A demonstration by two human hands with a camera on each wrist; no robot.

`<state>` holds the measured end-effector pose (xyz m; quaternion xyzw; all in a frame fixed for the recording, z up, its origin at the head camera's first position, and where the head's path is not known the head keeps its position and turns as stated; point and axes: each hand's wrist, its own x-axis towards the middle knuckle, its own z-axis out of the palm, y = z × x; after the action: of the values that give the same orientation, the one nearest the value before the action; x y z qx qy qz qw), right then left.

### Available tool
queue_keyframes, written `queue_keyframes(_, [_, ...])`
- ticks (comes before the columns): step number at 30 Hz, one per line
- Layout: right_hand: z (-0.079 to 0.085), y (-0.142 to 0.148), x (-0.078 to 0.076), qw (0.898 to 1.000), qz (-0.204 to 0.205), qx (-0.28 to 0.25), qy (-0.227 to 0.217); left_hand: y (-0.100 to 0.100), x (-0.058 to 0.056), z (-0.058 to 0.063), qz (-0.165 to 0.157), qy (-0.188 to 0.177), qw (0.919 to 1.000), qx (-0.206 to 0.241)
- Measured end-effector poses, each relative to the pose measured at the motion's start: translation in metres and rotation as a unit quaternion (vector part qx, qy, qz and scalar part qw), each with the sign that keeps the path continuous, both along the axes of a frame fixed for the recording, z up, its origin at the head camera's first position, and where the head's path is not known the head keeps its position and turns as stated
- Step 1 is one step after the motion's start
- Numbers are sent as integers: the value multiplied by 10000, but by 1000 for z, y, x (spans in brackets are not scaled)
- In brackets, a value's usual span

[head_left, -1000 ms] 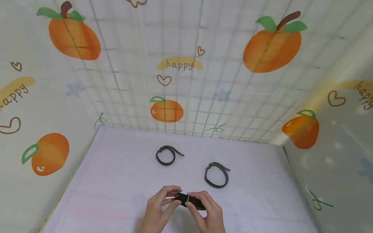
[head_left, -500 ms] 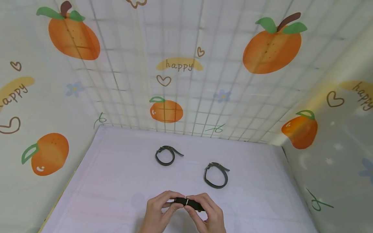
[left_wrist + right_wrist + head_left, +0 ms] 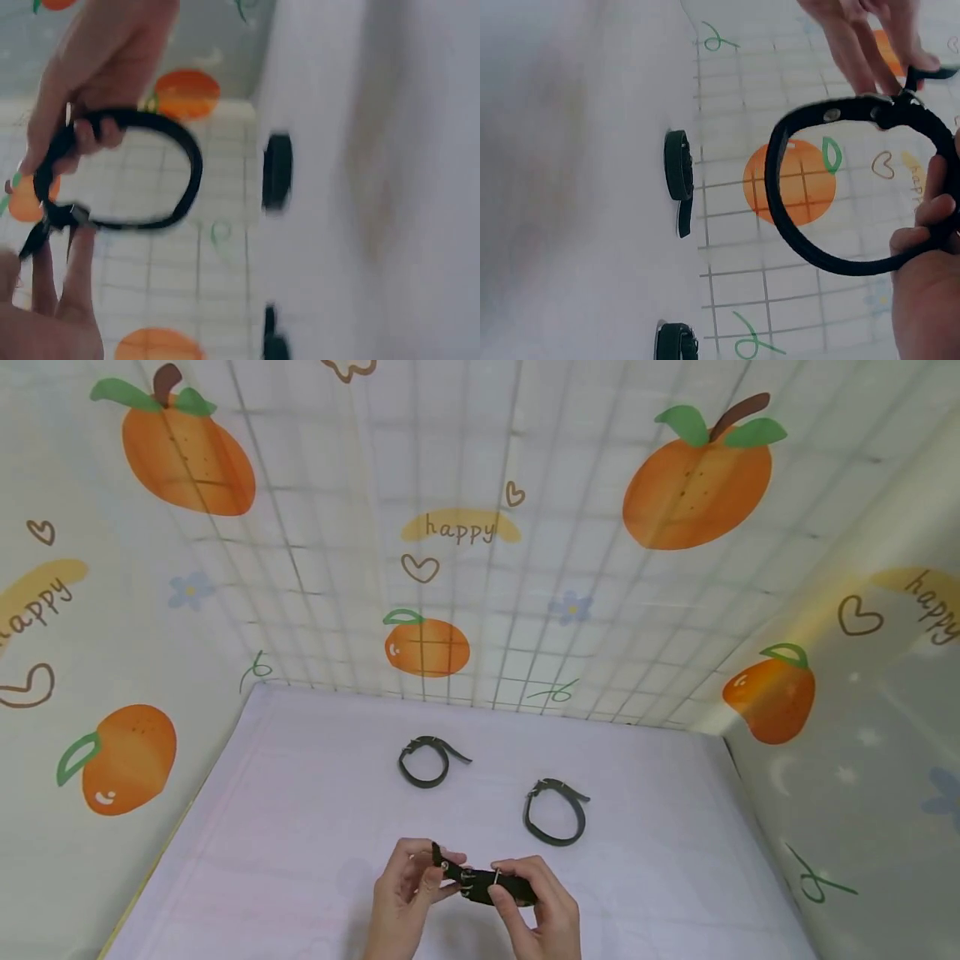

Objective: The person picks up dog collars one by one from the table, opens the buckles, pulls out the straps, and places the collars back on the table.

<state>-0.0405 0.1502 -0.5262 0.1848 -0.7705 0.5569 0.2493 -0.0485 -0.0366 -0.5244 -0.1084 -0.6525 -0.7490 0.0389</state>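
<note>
A black buckled collar is held up in a closed loop between both hands, above the near part of the table. My right hand grips its band on the right, fingers wrapped round it in the right wrist view. On the left, my left hand pinches the strap beside the buckle, and the strap's tip sticks up past the thumb. Metal rivets show along the band in the right wrist view. Two similar black collars, one on the left and one on the right, lie looped on the table.
A pale lilac cloth covers the tabletop. White printed sheeting with oranges and hearts surrounds it at the back and both sides, with a wire grid showing through the back.
My left fingers have shifted on the collar; its strap tip now stands up and the buckle shows. The right hand keeps its grip, and the collars on the table stay put.
</note>
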Motion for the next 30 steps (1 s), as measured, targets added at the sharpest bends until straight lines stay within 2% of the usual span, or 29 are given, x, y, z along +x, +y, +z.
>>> queue_keyframes(2, [0,2,1,9998,25,-119,-162,-1,-1,0,-69,308,9995,-94])
queue_keyframes(3, [0,2,1,9996,56,-162,-240,-1,-2,-1,-78,654,9973,-312])
queue_keyframes(6, [0,3,1,9991,190,-275,-259,1,-4,-5,208,1625,9805,-1082])
queue_keyframes(9, [0,2,1,9979,376,-471,-231,4,-5,-9,528,2045,9653,-1535])
queue_keyframes(11, [2,1,2,9966,442,-625,-307,6,-4,-11,583,2096,9637,-1546])
queue_keyframes(14, [5,-1,4,9915,481,-986,-697,7,-3,-15,558,2054,9666,-1424])
queue_keyframes(17, [7,-2,7,9833,503,-1308,-1162,7,-2,-17,375,1885,9742,-1180])
queue_keyframes(19, [7,-4,8,9793,608,-1435,-1290,6,-1,-18,210,1698,9810,-913])
queue_keyframes(23, [4,-5,8,9804,877,-1333,-1159,5,-1,-16,133,1366,9894,-471])
queue_keyframes(25, [1,-5,6,9860,917,-1075,-881,4,-1,-14,228,1337,9896,-474])
queue_keyframes(28, [-3,-5,3,9973,544,-354,-341,3,-3,-11,357,1399,9865,-769])
queue_keyframes(30, [-5,-5,0,9999,96,111,79,2,-5,-11,411,1678,9780,-1170])
